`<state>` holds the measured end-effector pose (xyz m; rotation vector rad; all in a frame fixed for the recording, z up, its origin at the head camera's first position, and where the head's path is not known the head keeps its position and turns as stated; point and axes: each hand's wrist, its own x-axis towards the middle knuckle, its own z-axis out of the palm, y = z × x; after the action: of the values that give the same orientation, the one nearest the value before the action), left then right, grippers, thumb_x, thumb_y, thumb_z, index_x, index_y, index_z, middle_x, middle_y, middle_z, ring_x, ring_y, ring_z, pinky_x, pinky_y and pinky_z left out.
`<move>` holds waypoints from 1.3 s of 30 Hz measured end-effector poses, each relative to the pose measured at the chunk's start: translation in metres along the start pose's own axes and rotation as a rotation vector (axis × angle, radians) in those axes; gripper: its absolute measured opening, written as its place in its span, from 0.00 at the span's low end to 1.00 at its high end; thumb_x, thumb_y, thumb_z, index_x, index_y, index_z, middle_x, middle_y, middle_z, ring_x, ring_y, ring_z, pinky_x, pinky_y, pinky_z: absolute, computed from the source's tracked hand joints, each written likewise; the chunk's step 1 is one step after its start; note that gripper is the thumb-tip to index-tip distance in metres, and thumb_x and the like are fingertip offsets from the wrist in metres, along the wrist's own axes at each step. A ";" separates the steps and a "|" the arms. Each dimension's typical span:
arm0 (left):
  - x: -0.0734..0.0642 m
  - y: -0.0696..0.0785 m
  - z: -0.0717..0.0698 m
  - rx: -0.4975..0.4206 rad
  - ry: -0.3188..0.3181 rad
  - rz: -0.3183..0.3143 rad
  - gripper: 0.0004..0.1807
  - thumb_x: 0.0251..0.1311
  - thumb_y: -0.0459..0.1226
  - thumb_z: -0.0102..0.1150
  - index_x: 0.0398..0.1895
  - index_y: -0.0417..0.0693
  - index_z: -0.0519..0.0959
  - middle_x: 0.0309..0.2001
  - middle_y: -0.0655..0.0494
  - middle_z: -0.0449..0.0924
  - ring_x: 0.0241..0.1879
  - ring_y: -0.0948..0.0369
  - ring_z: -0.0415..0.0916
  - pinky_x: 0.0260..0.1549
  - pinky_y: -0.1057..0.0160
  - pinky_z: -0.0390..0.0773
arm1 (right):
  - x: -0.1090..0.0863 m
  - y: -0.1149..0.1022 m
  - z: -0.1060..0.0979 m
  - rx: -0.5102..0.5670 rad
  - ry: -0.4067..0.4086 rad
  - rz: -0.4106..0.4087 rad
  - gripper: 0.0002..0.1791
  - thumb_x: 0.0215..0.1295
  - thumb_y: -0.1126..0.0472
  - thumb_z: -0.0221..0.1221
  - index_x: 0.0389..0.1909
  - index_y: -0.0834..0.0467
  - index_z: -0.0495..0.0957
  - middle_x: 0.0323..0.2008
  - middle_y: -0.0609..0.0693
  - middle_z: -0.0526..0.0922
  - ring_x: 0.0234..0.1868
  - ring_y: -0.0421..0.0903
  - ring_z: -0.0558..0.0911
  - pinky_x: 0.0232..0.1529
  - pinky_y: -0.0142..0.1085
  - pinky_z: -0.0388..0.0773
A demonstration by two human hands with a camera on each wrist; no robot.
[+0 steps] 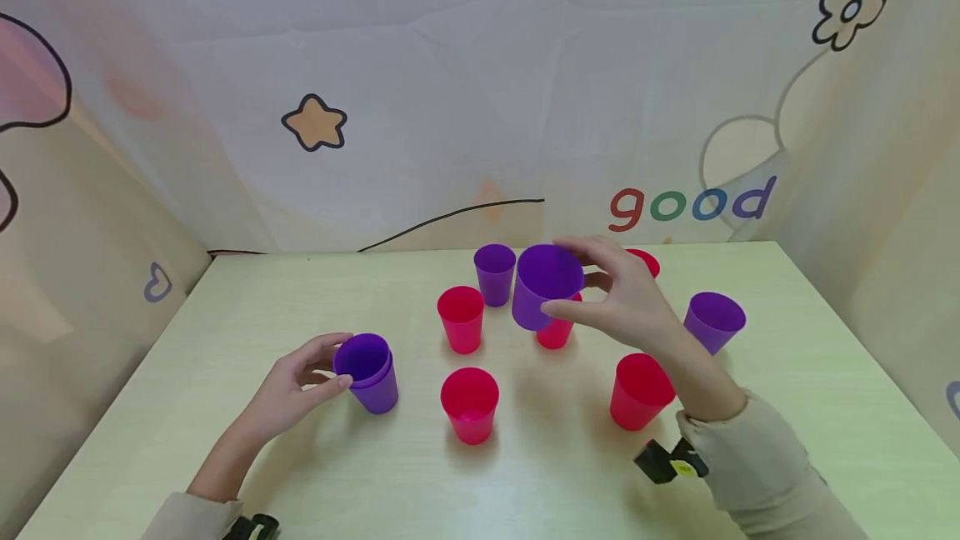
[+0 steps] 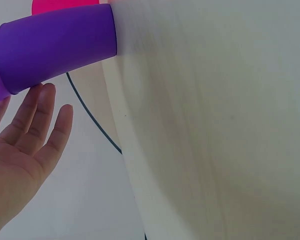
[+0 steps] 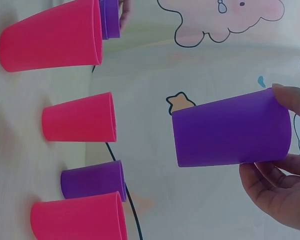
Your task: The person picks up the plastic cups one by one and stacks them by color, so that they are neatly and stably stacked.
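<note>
Presently, clear above tabletop (image 1: pixel 555 482), right hand (image 1: pixel 621 298) is pinching purple cup (image 1: pixel 543 283) near rim (image 3: pixel 287 125), left hand (image 1: pixel 288 387) gripping nested purple cups (image 1: pixel 373 386).

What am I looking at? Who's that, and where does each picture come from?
It's a person working, no robot. The upright picture comes from a camera worn on their head. The sideways ones come from small black cameras, one on each wrist. The right hand holds up a purple, plastic-looking cup. The left hand holds a stack of two purple cups. On the pale yellowish table also stand five pinkish-red cups and two more purple cups.
</note>
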<state>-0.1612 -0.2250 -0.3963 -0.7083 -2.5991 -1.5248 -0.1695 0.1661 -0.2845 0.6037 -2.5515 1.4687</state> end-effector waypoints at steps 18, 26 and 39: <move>0.000 -0.001 0.000 -0.009 0.003 0.020 0.24 0.56 0.31 0.59 0.58 0.42 0.68 0.44 0.47 0.78 0.41 0.62 0.75 0.37 0.64 0.77 | 0.011 -0.010 0.020 0.078 -0.030 -0.041 0.35 0.46 0.62 0.69 0.58 0.61 0.67 0.51 0.54 0.72 0.49 0.51 0.74 0.46 0.41 0.76; 0.000 0.000 0.001 0.002 0.006 0.018 0.24 0.56 0.30 0.59 0.57 0.41 0.68 0.43 0.46 0.78 0.40 0.62 0.75 0.37 0.65 0.77 | 0.016 -0.013 0.028 0.103 -0.045 -0.061 0.35 0.45 0.62 0.69 0.57 0.59 0.68 0.50 0.51 0.72 0.48 0.49 0.74 0.45 0.39 0.77; 0.001 0.000 0.001 0.002 0.008 0.020 0.24 0.56 0.30 0.59 0.57 0.41 0.68 0.43 0.46 0.78 0.40 0.63 0.75 0.38 0.66 0.77 | 0.024 -0.019 0.043 0.103 -0.077 -0.095 0.34 0.44 0.63 0.69 0.56 0.60 0.70 0.50 0.53 0.73 0.47 0.49 0.74 0.42 0.37 0.77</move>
<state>-0.1618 -0.2236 -0.3967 -0.7244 -2.5798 -1.5157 -0.1803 0.1140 -0.2845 0.7995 -2.4763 1.5817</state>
